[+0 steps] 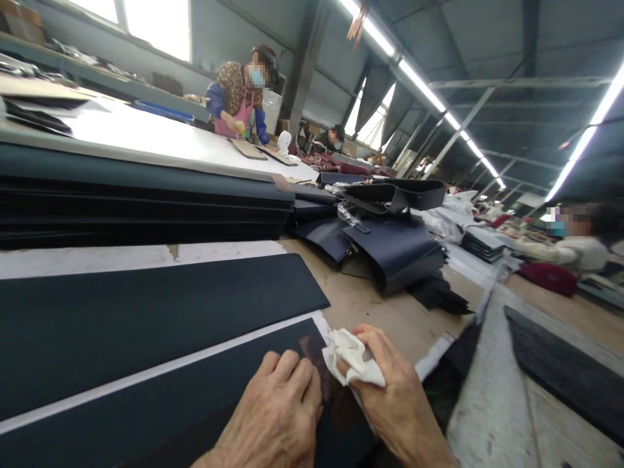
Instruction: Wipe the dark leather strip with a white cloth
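Observation:
My left hand (277,409) rests with curled fingers on the near dark panel (160,390), by a brown patch (336,390) at its right end. Whatever lies under its fingertips is hidden. Just to its right, my right hand (394,390) grips a crumpled white cloth (351,356) over the panel's right edge. A second dark panel (146,312) lies beyond the first, with a strip of white paper showing between them.
Behind the panels is a tall stack of dark sheets (136,201). Navy leather bags (394,247) lie on the brown table (385,318). A person (244,97) works across the white table; another person (575,240) is at the right. A dark slab (565,364) lies at the right.

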The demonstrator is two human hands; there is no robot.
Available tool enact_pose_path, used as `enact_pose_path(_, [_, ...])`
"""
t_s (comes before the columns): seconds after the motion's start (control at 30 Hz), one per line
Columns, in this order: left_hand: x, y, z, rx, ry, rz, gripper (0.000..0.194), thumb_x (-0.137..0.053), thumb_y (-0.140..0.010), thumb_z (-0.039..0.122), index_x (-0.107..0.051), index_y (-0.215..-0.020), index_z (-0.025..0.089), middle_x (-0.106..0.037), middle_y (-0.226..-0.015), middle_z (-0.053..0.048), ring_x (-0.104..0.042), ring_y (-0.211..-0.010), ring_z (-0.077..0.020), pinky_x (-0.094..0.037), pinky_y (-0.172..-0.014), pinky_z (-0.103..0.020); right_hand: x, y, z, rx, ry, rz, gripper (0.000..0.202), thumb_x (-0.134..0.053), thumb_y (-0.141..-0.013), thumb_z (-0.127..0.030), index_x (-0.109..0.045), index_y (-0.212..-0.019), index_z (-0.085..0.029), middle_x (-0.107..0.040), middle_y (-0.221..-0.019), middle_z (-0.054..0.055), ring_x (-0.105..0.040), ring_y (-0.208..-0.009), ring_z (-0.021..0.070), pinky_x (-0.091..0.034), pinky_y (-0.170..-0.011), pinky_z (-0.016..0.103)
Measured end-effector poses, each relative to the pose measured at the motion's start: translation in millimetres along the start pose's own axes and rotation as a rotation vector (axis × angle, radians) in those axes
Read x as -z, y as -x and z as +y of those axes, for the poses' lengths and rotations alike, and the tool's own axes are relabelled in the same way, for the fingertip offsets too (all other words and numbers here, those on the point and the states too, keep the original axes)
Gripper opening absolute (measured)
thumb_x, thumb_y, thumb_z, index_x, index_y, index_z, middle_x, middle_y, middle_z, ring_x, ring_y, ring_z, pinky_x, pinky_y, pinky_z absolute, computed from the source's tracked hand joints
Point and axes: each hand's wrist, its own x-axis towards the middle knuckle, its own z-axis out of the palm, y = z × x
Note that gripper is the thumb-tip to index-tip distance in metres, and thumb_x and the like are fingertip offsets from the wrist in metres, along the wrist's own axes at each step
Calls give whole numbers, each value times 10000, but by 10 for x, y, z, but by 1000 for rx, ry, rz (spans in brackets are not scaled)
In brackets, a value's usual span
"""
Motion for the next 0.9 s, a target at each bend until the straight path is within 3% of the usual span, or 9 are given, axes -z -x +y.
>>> enact_pose_path(0.13, [37,18,8,-40,-12,-64,131,-515,-805,258,-576,-883,172,-559,-826,-13,-422,-722,-175,-298,-610,-338,-12,-5,-39,-48,-26,-102,146,-545,-784,-324,-525,-843,-191,-547,-791,4,-538,-744,172,-415,-631,278])
enact_pose_path(0.27, [27,22,6,-23,-22,-49,125,-509,-806,233,-573,-890,167,-552,-810,-12,-408,-716,-174,-279,-612,-344,-51,6,-59,-84,-43,-22,149,-488,-818,-335,-531,-798,-194,-561,-737,3,-543,-707,170,-410,-622,272])
enact_pose_path(0.47, [-14,1,-9,-4,3,13,59,-532,-782,219,-559,-820,182,-548,-789,11,-393,-702,-165,-243,-599,-347,-20,-92,-175,-223,-107,37,163,-530,-813,-358,-513,-748,-210,-548,-562,-70,-502,-461,96,-377,-416,171])
enact_pose_path(0.67, [-69,7,-18,0,21,31,70,-569,-750,183,-563,-820,175,-540,-766,31,-382,-685,-153,-246,-600,-335,-222,-128,-283,-134,-150,-32,98,-537,-774,-298,-523,-743,-207,-559,-673,-42,-540,-601,105,-402,-542,185])
enact_pose_path(0.9, [-56,-9,-25,-2,7,26,74,-578,-739,169,-556,-809,177,-553,-771,38,-383,-683,-152,-224,-599,-335,-324,-180,-157,-100,-113,-15,123,-473,-783,-265,-464,-677,-204,-472,-703,-10,-465,-631,125,-351,-565,227])
